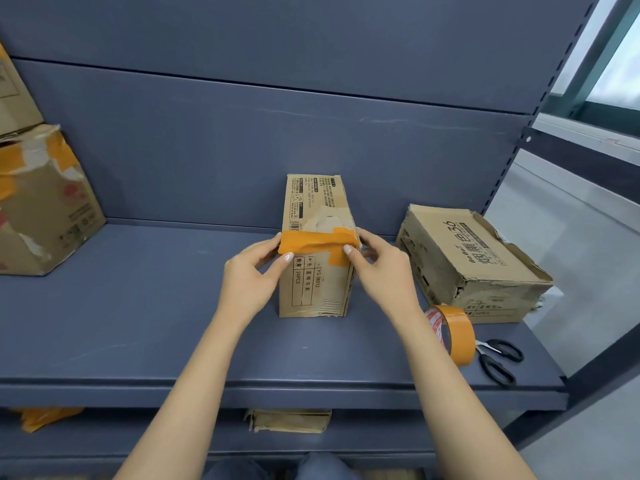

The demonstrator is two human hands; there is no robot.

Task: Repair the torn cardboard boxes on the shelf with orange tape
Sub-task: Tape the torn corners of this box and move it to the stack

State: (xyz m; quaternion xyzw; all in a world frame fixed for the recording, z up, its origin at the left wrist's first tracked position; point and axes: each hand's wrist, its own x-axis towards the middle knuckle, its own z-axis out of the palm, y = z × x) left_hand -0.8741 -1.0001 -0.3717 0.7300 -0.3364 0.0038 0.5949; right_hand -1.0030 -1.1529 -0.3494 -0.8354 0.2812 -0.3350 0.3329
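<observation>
Matt scuffed cardboard box (317, 237); glossy tape roll (453, 332); shelf (138, 323) probably painted metal.

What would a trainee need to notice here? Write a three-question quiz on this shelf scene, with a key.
1. True or false: the tape roll lies flat.
2. What sits right of the roll: A) scissors, B) a knife?
3. Both thumbs press the orange tape strip onto which box?

Key: 1. False, it stands on edge. 2. A. 3. The upright middle box, held by the left hand and right hand.
</observation>
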